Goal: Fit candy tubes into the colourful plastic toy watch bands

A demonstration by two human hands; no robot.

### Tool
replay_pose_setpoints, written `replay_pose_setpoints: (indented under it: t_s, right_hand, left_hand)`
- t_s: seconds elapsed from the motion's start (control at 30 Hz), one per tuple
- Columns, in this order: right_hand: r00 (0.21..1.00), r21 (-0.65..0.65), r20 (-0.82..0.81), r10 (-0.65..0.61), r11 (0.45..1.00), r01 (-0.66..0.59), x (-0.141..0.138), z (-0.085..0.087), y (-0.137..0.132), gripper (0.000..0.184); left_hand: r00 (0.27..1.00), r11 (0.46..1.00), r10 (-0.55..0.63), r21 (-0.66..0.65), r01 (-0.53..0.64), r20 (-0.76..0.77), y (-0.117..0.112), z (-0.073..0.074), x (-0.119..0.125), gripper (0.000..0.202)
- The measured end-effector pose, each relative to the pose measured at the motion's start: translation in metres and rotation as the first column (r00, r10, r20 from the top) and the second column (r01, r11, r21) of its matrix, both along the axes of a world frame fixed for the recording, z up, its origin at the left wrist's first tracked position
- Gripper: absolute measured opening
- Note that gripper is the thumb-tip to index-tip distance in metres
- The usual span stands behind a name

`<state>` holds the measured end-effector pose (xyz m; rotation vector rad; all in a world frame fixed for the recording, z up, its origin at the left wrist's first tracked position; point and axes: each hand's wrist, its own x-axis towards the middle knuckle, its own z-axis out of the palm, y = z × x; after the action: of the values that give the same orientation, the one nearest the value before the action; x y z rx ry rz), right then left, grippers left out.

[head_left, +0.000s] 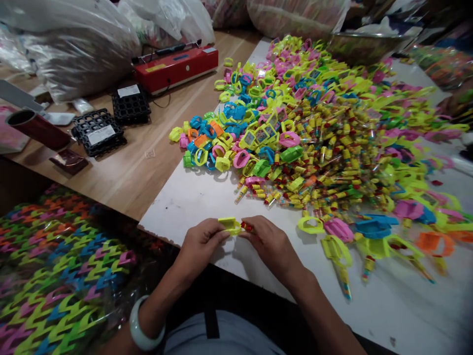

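My left hand (201, 242) pinches a small yellow plastic toy piece (229, 225) just above the near edge of the white board (199, 202). My right hand (266, 239) is closed on a small red-capped candy tube (247, 227), whose end meets the yellow piece. Both hands are close together in front of me. A pale bangle (142, 330) sits on my left wrist. Behind the hands lies a big heap of small candy tubes (332, 162) and coloured plastic toy pieces (236, 133).
Finished pieces with tubes lie right of my hands (340, 256). A clear bag of stacked coloured pieces (62, 266) sits at lower left. On the wooden table (148, 162) are black trays (98, 130), a red heat sealer (175, 66), a dark roll (35, 128) and large plastic bags (70, 44).
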<state>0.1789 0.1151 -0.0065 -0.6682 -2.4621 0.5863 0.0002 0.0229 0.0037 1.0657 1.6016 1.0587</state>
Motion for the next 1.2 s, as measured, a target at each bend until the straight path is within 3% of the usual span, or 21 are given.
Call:
replay_pose_setpoints:
  t_s: [0.13,0.2,0.33,0.63,0.73,0.83,0.9,0.97,1.03,1.07,1.1,1.2]
  right_hand:
    - [0.997,0.156,0.072,0.014,0.987,-0.025,0.001,-0.003,0.0,0.023]
    - [0.994,0.243,0.105,-0.002,0.97,-0.023,0.001,-0.003,0.001,0.019]
    - [0.985,0.34,0.175,-0.01,0.939,-0.051,0.0,-0.002,0.003,0.017]
    - [0.968,0.34,0.23,0.096,0.925,-0.172,0.001,-0.009,0.003,0.025]
    - [0.976,0.324,0.216,0.034,0.94,-0.105,0.013,-0.01,0.003,0.023]
    - [0.973,0.34,0.194,-0.128,0.939,0.055,0.056,0.0,0.013,0.019]
    - [0.928,0.434,0.166,-0.333,0.87,0.235,0.097,0.014,0.022,0.023]
    - [0.806,0.536,0.116,-0.581,0.72,0.442,0.13,0.03,0.03,0.028]
    - [0.699,0.533,0.02,-0.715,0.599,0.598,0.139,0.04,0.035,0.034]
    - [0.688,0.482,-0.031,-0.725,0.592,0.646,0.133,0.041,0.037,0.034]
    - [0.699,0.407,-0.077,-0.711,0.618,0.673,0.119,0.039,0.039,0.031]
    - [0.829,0.163,-0.146,-0.54,0.814,0.558,0.051,0.022,0.054,0.02]
  left_hand:
    - [0.971,0.987,0.056,-0.159,-0.019,0.234,0.0,0.003,0.004,0.025]
    - [0.967,0.984,0.063,-0.175,-0.019,0.246,0.0,0.004,0.006,0.026]
    - [0.992,0.987,0.027,-0.158,-0.007,0.125,-0.001,0.004,0.005,0.027]
    - [0.972,0.982,-0.176,-0.103,0.161,-0.159,0.004,0.009,0.001,0.023]
    - [0.967,0.97,-0.226,-0.117,0.212,-0.118,0.011,0.008,0.009,0.023]
    - [0.985,0.985,-0.172,-0.013,0.172,0.017,0.026,0.005,0.015,0.027]
    - [0.996,0.994,-0.084,0.074,0.083,0.015,0.04,0.003,0.015,0.036]
    - [0.999,0.993,-0.009,0.121,0.015,-0.051,0.055,0.002,0.012,0.031]
    - [0.997,0.992,0.022,0.128,-0.012,-0.08,0.067,0.002,0.011,0.024]
    - [0.997,0.993,0.026,0.121,-0.017,-0.076,0.071,0.001,0.011,0.023]
    - [0.997,0.994,0.026,0.108,-0.018,-0.066,0.074,0.001,0.013,0.023]
    - [0.998,0.999,0.012,0.052,-0.009,-0.059,0.07,-0.003,0.02,0.024]
